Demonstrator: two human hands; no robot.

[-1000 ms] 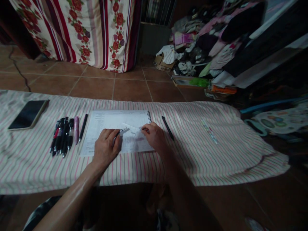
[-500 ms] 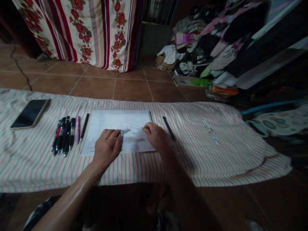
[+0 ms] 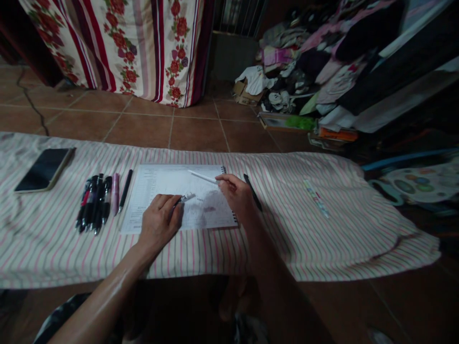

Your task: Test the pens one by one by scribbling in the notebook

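Note:
A spiral-bound notebook (image 3: 172, 179) lies with printed and written pages up on the striped cloth. My left hand (image 3: 160, 219) rests on its lower left part, fingers closed round a small dark pen part with a clear end (image 3: 186, 197). Just above the page, my right hand (image 3: 235, 195) pinches a thin white stick (image 3: 201, 177), like a pen refill, which points to the upper left. A black pen barrel (image 3: 252, 191) lies right of the notebook, partly behind my right hand. Left of the notebook are a black pen (image 3: 125, 191) and a pink pen (image 3: 115, 193).
Several dark pens (image 3: 93, 203) lie bunched at the left, with a phone (image 3: 45, 169) beyond them. A slim patterned strip (image 3: 316, 198) is on the cloth at the right. Past the cloth are a floral curtain (image 3: 143, 48), heaped clothes (image 3: 308, 62) and a patterned stool (image 3: 423, 181).
My right hand has lifted slightly up and to the right with the white stick, away from the left hand. The left hand has hardly moved.

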